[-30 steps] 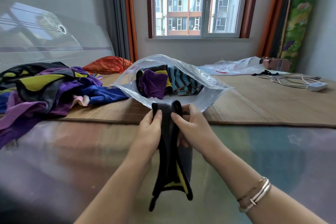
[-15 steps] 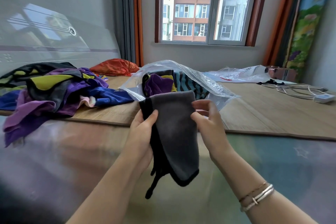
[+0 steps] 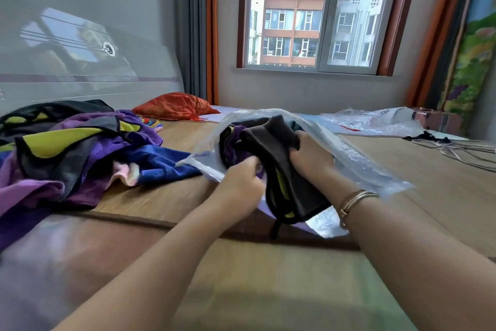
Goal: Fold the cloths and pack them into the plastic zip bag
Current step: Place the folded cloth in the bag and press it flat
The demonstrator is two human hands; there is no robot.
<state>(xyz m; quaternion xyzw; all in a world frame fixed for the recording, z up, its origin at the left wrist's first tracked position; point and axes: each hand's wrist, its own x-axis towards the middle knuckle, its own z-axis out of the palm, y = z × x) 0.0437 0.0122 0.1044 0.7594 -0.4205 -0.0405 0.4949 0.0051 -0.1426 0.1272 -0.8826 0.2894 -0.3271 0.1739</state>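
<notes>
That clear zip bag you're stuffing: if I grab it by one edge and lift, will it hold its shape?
Probably not. The plastic zip bag is thin, crinkled film that sags around the cloths, so it would likely droop and let them shift. Its glossy surface looks slippery. The left hand already grips its mouth while the right hand pushes the dark cloth in.

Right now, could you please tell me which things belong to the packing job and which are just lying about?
Job: dark cloth, zip bag, cloth pile, left hand, right hand.
Lying about: orange pillow, cables, spare plastic bag.
</notes>
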